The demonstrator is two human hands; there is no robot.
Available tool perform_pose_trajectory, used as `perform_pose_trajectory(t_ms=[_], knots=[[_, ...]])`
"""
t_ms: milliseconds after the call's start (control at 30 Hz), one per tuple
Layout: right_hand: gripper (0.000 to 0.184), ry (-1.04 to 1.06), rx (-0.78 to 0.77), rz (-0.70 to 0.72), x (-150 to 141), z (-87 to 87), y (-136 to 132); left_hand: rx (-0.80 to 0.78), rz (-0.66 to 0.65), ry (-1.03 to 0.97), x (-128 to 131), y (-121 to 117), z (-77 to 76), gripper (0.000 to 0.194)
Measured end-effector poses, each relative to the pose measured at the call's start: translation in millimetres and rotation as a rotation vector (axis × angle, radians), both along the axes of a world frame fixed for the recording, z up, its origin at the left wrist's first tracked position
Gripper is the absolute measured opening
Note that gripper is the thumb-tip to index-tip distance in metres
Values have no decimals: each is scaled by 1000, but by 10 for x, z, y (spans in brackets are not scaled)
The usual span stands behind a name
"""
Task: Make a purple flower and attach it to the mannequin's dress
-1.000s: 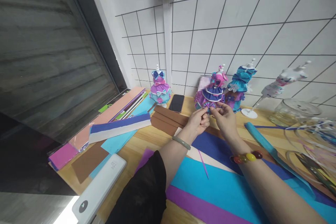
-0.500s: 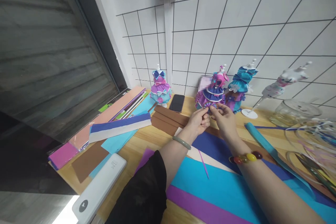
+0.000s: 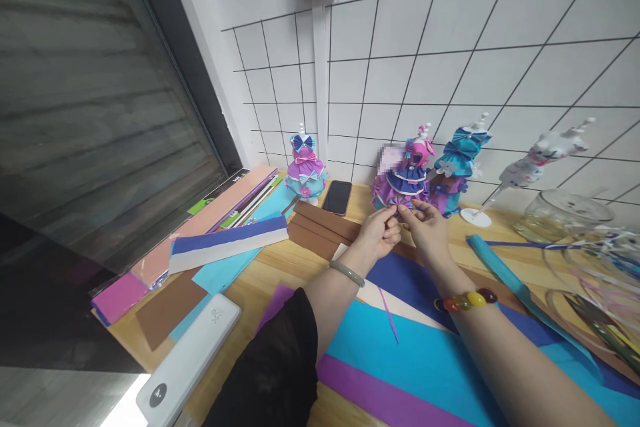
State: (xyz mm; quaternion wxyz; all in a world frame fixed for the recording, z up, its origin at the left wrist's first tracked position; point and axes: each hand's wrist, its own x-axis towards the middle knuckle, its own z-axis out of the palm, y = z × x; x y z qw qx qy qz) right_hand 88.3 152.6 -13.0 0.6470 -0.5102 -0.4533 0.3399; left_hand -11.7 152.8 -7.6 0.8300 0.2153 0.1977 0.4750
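My left hand and my right hand meet in front of a small dress form in a purple, pink and dark blue dress. Between the fingertips of both hands is a small pleated purple bow, partly covered by the fingers. Each hand is closed in a pinch, with the thumbs nearly touching. Below the wrists lie a dark blue sheet, a bright blue sheet and a purple sheet. A thin purple strip rests on a pale sheet.
Other dress forms stand along the wall: one dressed in lilac and light blue, one in teal, and a bare white one. A phone, a white digital device, a glass bowl, ribbon loops and scissors surround the hands.
My right fingers have shifted very slightly at the bow. Both hands otherwise keep their place, and nothing on the table has moved.
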Motion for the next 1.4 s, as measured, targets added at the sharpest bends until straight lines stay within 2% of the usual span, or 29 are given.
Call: perform_pose_trajectory(t_ms=[267,533,733,1167,1400], knots=[[49,19,-4,-21,-16,-23,19,-13,0,-14,13,4,9,16],[50,72,-25,-18,-31,50,-19,36,-6,-38,30,-7,16,20],[47,170,-34,42,-55,31,-30,13,47,-30,74,19,-32,22],[42,316,-94,175,-82,99,-139,104,96,-34,110,16,-55,25],[52,355,-41,88,-111,77,-122,95,119,-7,126,27,-75,24]])
